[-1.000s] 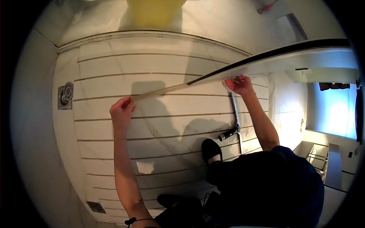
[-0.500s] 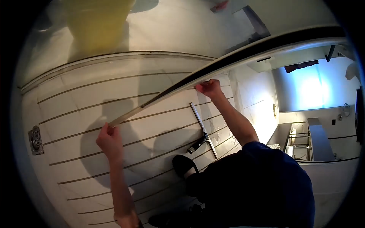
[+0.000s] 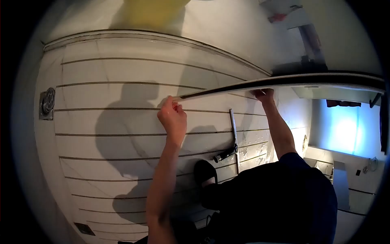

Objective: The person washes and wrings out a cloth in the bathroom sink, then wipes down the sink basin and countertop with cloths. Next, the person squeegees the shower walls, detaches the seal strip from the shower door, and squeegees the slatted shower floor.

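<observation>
My left hand [image 3: 172, 116] is closed, its fingertips pinching the end of a thin pale strip [image 3: 177, 99] beside the lower edge of a glass panel. Along that panel runs a dark edge [image 3: 243, 85], stretching from the strip to the far right. My right hand [image 3: 264, 94] reaches up to the panel's edge farther right; its fingertips are partly hidden behind the edge, so what they hold does not show. Below the hands, a squeegee [image 3: 235, 138] with a black handle lies on the tiled floor.
Round metal drain [image 3: 48, 101] at left, square drain [image 3: 84, 228] at lower left. My shoe [image 3: 205, 172] stands near the squeegee. A raised sill [image 3: 152, 35] crosses behind, with a yellow object [image 3: 152, 16] beyond it. A bright window [image 3: 345, 128] is at right.
My left hand has moved right, nearer to my right hand, and much less of the pale strip shows between it and the panel. The view has turned, and the panel's edge looks more level.
</observation>
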The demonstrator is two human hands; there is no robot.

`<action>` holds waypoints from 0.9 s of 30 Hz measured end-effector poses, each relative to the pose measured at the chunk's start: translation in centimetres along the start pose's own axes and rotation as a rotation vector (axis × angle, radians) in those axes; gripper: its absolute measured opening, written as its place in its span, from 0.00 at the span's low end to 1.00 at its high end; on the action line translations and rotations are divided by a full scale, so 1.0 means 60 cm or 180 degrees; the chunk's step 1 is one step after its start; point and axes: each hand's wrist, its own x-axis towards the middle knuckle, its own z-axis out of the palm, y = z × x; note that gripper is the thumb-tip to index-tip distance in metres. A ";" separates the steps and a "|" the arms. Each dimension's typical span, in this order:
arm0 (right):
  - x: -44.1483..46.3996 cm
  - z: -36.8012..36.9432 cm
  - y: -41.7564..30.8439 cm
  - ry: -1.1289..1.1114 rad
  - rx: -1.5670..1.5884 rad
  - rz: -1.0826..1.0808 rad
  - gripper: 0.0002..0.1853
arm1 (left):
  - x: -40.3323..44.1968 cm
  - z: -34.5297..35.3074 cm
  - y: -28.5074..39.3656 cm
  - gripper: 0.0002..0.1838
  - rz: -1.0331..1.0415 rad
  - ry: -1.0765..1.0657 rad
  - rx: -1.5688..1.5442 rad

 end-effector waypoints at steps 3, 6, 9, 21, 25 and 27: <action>-0.001 0.009 -0.027 0.0439 0.0022 -0.0039 0.26 | -0.003 0.023 0.007 0.10 -0.0082 -0.0091 -0.0041; 0.007 -0.001 -0.044 -0.0206 0.0035 0.0157 0.22 | -0.001 0.036 0.009 0.08 0.0032 -0.0046 0.0014; 0.009 0.001 -0.041 -0.0315 -0.0048 0.0200 0.19 | 0.000 0.048 0.001 0.08 -0.0153 0.0147 -0.0278; -0.195 0.013 0.071 -0.0485 -0.1568 -0.0028 0.11 | 0.109 -0.036 -0.012 0.06 -0.0190 -0.2373 -0.0495; -0.133 0.028 0.094 -0.1578 0.0418 0.0408 0.13 | 0.107 -0.031 -0.019 0.06 -0.0184 -0.2296 -0.0671; -0.141 0.066 0.083 -0.1762 0.0671 0.0485 0.13 | 0.110 -0.030 -0.019 0.06 0.0237 -0.2291 -0.0530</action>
